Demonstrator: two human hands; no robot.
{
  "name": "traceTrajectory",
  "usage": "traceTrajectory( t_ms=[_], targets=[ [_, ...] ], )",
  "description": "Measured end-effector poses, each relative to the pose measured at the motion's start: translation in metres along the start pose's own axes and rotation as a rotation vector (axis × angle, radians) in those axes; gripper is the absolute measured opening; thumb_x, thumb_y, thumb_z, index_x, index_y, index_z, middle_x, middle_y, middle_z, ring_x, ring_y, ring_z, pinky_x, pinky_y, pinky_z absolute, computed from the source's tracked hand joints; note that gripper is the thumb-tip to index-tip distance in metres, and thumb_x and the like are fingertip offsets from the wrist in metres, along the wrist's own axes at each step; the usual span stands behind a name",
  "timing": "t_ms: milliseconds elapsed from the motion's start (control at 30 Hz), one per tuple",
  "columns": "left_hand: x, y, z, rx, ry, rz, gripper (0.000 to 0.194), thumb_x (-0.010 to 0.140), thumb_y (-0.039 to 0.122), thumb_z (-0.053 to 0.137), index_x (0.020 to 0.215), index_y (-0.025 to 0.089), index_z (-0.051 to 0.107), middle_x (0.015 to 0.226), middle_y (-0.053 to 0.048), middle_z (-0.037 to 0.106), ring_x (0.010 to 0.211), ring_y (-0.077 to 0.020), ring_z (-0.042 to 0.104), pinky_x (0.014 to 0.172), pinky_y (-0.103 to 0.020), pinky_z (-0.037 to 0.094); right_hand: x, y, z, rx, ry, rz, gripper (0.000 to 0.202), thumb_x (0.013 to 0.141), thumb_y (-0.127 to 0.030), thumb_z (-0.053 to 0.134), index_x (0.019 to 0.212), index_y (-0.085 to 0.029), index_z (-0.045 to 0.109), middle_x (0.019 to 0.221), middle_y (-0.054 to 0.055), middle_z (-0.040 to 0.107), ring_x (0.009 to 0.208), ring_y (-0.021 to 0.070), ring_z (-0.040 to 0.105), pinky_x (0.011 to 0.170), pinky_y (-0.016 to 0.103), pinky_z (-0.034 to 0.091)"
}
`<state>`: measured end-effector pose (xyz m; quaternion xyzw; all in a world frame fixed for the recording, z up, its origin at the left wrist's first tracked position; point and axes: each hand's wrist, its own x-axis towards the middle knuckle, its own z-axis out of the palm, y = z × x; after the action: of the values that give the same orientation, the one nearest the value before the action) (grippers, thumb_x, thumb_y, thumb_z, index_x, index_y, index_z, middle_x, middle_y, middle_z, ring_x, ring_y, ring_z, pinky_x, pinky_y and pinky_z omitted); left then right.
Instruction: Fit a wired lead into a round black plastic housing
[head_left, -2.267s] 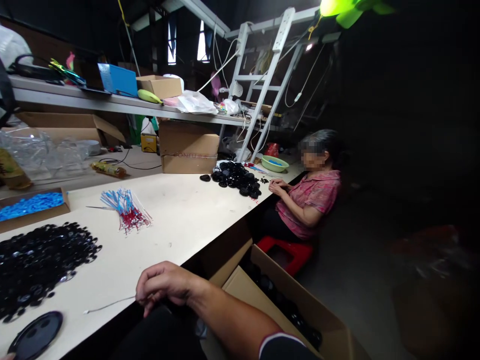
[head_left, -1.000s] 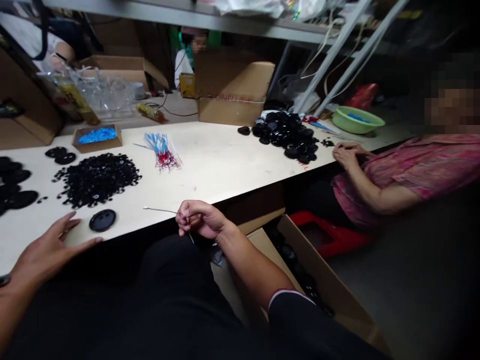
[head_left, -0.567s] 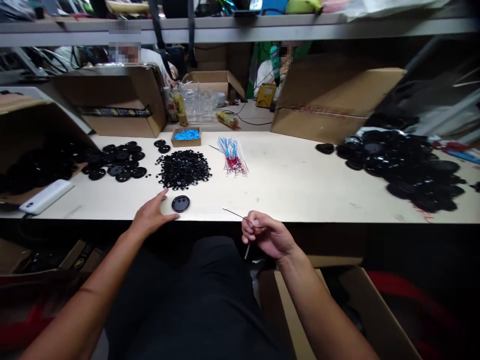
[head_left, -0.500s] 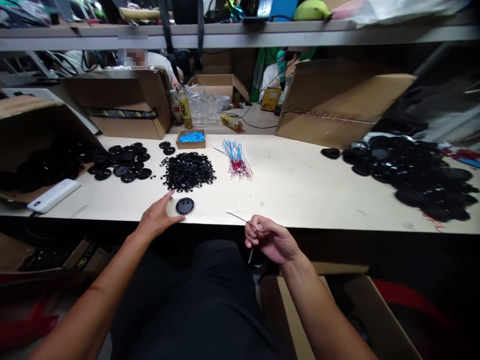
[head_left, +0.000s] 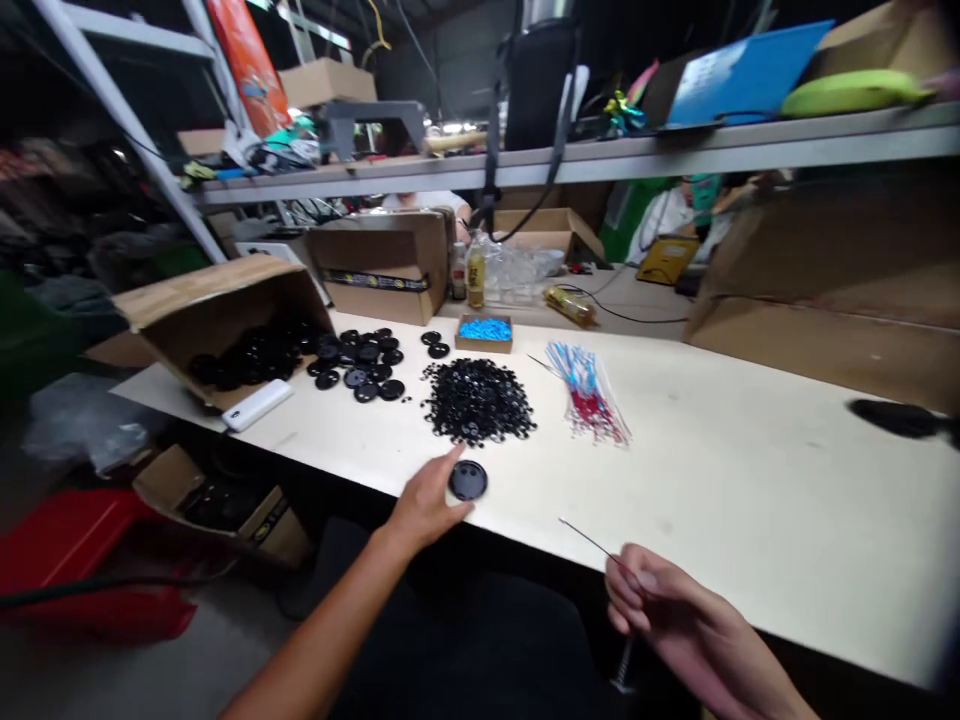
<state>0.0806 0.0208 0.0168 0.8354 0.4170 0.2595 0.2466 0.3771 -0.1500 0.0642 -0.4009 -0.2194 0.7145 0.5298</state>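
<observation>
A round black disc with small holes (head_left: 468, 481) lies flat near the table's front edge. My left hand (head_left: 429, 500) is spread around its left side, thumb and forefinger apart. Over the front edge, my right hand (head_left: 637, 590) is closed on a thin dark rod (head_left: 589, 538) that points up and left; a spring-like metal piece (head_left: 624, 662) hangs below the fingers. Behind the disc is a heap of small black parts (head_left: 480, 400). To its right lies a bundle of blue, white and red wires (head_left: 589, 390).
Blue pieces fill a small carton (head_left: 485, 345). Black discs (head_left: 364, 362) lie at left, beside a tipped box (head_left: 217, 300) and a white power bank (head_left: 258, 405). Large cartons stand behind, below a shelf (head_left: 600, 165). A person sits beyond.
The view has swung to the left, so the table things appear farther right and lower. Both hands keep much the same pose, the left around the disc, the right on the rod.
</observation>
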Motion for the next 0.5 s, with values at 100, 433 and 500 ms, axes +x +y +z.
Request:
traceTrajectory(
  t_ms=[100, 433, 500],
  targets=[
    [0.001, 0.0, 0.0, -0.003, 0.007, 0.019, 0.091, 0.079, 0.021, 0.076, 0.161, 0.021, 0.038, 0.155, -0.014, 0.056, 0.141, -0.031, 0.054, 0.121, -0.048, 0.043, 0.013, -0.005, 0.007, -0.066, -0.008, 0.035, 0.025, 0.088, -0.038, 0.069, 0.072, -0.019, 0.064, 0.075, 0.001, 0.044, 0.066, 0.0165, 0.042, 0.068, 0.036, 0.049],
    [0.003, -0.003, -0.003, -0.21, 0.005, -0.017, 0.088, 0.072, 0.026, 0.082, 0.153, 0.026, 0.049, 0.144, -0.013, 0.064, 0.135, -0.0343, 0.059, 0.121, -0.05, 0.041, 0.039, -0.011, 0.029, -0.178, -0.006, 0.026, 0.029, 0.082, -0.045, 0.071, 0.067, -0.021, 0.063, 0.073, 0.003, 0.044, 0.064, 0.0184, 0.042, 0.065, 0.039, 0.05],
    [-0.005, 0.006, -0.009, -0.416, 0.037, -0.13, 0.088, 0.07, 0.025, 0.086, 0.15, 0.026, 0.05, 0.137, -0.013, 0.067, 0.129, -0.0322, 0.063, 0.117, -0.049, 0.045, 0.036, -0.013, 0.035, -0.148, -0.009, 0.014, 0.026, 0.083, -0.04, 0.07, 0.067, -0.021, 0.064, 0.07, 0.003, 0.044, 0.063, 0.0178, 0.042, 0.064, 0.037, 0.049]
  ],
)
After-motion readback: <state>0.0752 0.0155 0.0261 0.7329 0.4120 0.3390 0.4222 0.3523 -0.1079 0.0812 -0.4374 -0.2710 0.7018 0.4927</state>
